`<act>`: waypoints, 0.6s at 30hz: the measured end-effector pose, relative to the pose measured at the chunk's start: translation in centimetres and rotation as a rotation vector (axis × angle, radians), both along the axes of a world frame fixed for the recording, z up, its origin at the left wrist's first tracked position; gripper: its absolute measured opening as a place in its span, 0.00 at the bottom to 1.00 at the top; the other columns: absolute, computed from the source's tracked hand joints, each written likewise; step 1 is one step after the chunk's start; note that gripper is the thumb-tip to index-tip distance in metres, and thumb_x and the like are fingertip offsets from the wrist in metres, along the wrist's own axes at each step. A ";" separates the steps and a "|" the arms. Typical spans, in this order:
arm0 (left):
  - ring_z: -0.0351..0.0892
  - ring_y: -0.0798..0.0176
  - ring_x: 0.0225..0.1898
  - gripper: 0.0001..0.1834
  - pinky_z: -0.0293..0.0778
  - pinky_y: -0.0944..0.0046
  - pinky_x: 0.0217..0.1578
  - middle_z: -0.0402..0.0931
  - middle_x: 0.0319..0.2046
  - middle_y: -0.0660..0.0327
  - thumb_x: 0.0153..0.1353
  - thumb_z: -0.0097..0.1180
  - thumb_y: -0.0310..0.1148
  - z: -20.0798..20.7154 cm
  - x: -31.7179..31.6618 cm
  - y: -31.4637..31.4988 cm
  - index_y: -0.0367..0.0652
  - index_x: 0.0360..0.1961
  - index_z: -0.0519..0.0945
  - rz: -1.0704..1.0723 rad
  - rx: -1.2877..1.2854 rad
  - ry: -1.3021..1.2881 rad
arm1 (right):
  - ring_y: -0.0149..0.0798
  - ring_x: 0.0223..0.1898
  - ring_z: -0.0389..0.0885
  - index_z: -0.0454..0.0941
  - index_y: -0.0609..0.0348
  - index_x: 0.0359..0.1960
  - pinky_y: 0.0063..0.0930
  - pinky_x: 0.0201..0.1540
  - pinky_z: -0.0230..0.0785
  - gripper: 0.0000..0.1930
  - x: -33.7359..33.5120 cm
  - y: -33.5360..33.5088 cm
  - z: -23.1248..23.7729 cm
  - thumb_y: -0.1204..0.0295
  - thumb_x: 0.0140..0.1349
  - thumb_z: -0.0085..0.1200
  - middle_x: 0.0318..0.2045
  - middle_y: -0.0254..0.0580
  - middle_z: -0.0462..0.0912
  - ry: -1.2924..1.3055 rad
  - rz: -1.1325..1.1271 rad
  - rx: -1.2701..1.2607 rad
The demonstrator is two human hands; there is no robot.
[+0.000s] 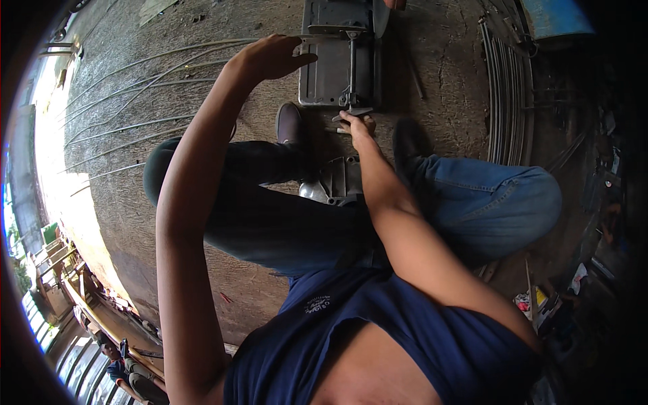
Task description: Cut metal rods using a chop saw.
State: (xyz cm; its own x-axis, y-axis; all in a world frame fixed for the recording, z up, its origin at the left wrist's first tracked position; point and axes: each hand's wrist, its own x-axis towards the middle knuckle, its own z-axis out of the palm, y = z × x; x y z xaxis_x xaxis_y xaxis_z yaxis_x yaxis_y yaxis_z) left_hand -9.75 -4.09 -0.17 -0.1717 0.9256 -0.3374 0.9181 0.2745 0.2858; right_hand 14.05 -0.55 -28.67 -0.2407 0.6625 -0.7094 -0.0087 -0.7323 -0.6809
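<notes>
Machine [327, 74], upper centre of the frame: our right hand [359, 125] grips its handle [362, 110]; our left hand [273, 55] curls half-open by the rods [202, 46], its hold unclear. Clamping, we judge; next, a steady turn.

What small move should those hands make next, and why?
Perhaps a slight turn of the handle with the right hand, I'd guess: that hand grips it, and it sits at the near end of the long screw on the grey machine.

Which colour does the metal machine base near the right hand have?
The metal machine base is dark grey, best seen in the head view.
</notes>
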 end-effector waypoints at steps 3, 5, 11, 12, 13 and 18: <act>0.78 0.47 0.53 0.37 0.72 0.51 0.55 0.78 0.49 0.45 0.65 0.47 0.61 -0.6 -0.4 0.4 0.40 0.62 0.70 -0.007 -0.025 0.006 | 0.49 0.35 0.85 0.76 0.63 0.36 0.41 0.36 0.80 0.18 -1.5 -0.9 0.2 0.75 0.44 0.71 0.35 0.50 0.83 -0.504 0.108 0.386; 0.78 0.47 0.53 0.37 0.72 0.51 0.55 0.78 0.50 0.44 0.65 0.47 0.61 -1.0 -0.6 0.6 0.39 0.62 0.70 -0.010 -0.061 0.010 | 0.59 0.42 0.81 0.76 0.66 0.33 0.47 0.48 0.73 0.19 -2.2 -1.8 0.1 0.68 0.45 0.70 0.37 0.59 0.81 -0.884 0.197 0.665; 0.79 0.46 0.52 0.37 0.73 0.51 0.54 0.79 0.49 0.45 0.66 0.47 0.60 -1.7 -0.6 0.5 0.39 0.62 0.71 -0.026 0.010 0.039 | 0.55 0.40 0.82 0.74 0.62 0.37 0.50 0.47 0.75 0.10 -0.5 -0.6 0.4 0.70 0.56 0.50 0.35 0.51 0.81 -0.381 0.110 0.180; 0.79 0.46 0.52 0.37 0.73 0.51 0.53 0.79 0.49 0.45 0.66 0.47 0.60 -1.8 -0.5 0.5 0.39 0.62 0.71 -0.035 0.009 0.031 | 0.54 0.41 0.82 0.74 0.62 0.38 0.50 0.47 0.75 0.11 0.0 0.1 0.4 0.69 0.57 0.48 0.36 0.50 0.81 -0.165 0.018 -0.110; 0.79 0.46 0.51 0.36 0.73 0.51 0.53 0.79 0.49 0.45 0.66 0.48 0.60 -1.8 -0.4 0.6 0.39 0.62 0.71 -0.048 0.010 0.025 | 0.52 0.39 0.82 0.73 0.64 0.39 0.51 0.47 0.77 0.14 0.8 0.9 0.4 0.67 0.61 0.40 0.37 0.49 0.79 0.102 -0.195 -0.379; 0.79 0.47 0.51 0.36 0.74 0.51 0.53 0.78 0.51 0.45 0.66 0.48 0.59 -1.3 0.2 0.8 0.40 0.62 0.71 -0.009 -0.044 -0.007 | 0.49 0.32 0.80 0.72 0.69 0.39 0.49 0.37 0.79 0.22 0.6 3.7 -2.0 0.57 0.64 0.41 0.33 0.54 0.77 0.214 -0.520 -1.080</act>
State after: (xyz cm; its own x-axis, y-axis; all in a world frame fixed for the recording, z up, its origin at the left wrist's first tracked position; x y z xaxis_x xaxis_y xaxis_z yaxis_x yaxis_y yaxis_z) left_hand -9.57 -3.27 -1.48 -0.1612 0.9113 -0.3788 0.9186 0.2790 0.2801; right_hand 14.61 3.20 -30.69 -0.3024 -0.1920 -0.9336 -0.5070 -0.7970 0.3282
